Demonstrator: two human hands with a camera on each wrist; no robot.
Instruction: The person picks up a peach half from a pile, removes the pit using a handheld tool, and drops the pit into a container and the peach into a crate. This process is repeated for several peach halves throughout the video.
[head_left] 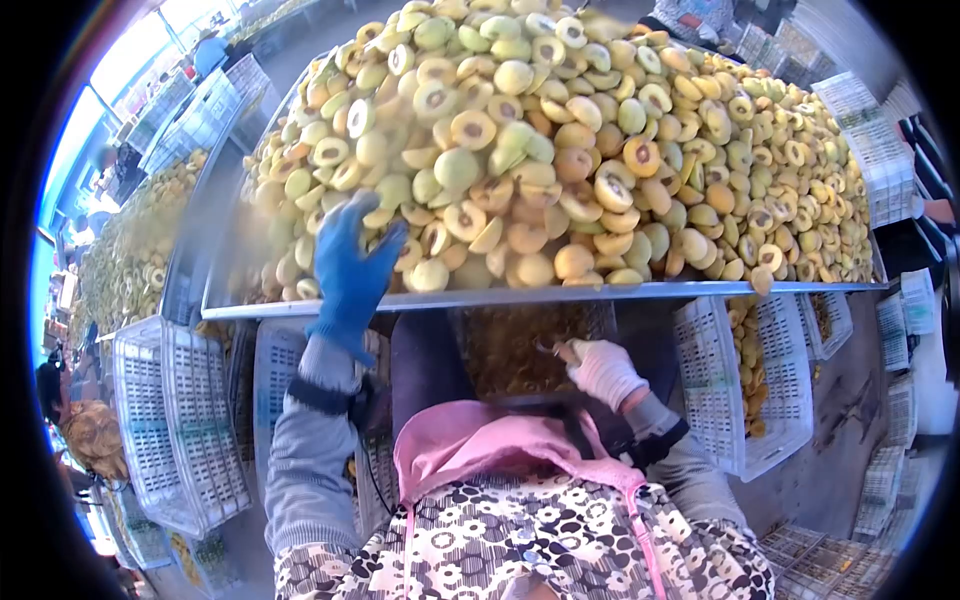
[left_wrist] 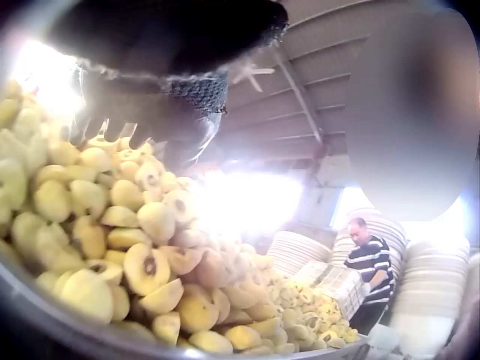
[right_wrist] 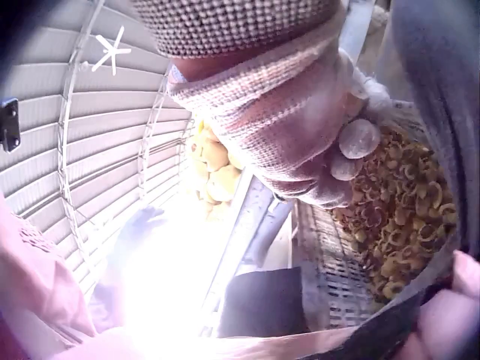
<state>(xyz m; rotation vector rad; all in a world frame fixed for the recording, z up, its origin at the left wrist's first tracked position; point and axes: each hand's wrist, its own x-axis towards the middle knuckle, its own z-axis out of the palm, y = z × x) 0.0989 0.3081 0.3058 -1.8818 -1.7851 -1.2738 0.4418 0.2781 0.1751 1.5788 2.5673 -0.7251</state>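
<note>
Halved fruits (head_left: 472,130) lie heaped on the metal table (head_left: 500,297), reaching its near edge. The left hand (head_left: 352,260), fingers spread, extends over that edge's left part; the right hand (head_left: 605,372), before its middle, pinches a small, indistinct tool (head_left: 545,348).

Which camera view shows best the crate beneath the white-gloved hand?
The right wrist view: the crate is near, so its slotted side and the curved pieces inside are distinguishable. The head view shows it smaller and darker, with little detail; the left wrist view lacks it.
</note>
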